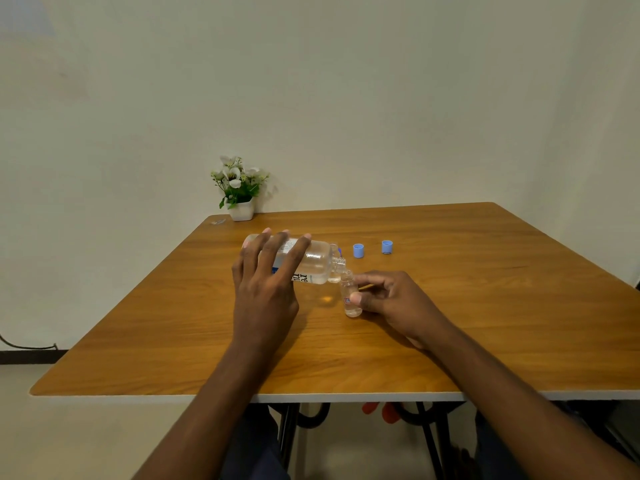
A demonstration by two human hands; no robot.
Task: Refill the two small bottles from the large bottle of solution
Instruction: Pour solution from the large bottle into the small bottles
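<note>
On the wooden table [485, 306], your left hand [266, 289] is gripping the large bottle [311, 265] tipped nearly flat, its neck at the mouth of the small bottle [346, 285] your right hand [398, 299] is pinching. Tilting any faster is risking solution overshooting that narrow mouth.

Falling soft, even and bright from overhead, washing the wall [346, 81] beyond the grip in flat greenish cream. Casting only faint, diffuse shadows on the table [485, 306] beneath the left hand [266, 285] and right hand [394, 301]. Glowing as a warm spot through the large bottle [317, 263] onto the wood right below the grip. Bowing the table edges well out from the grip. Softening slightly at the small bottle [348, 289]; darkening under the tabletop, nearer than the grip.
</note>
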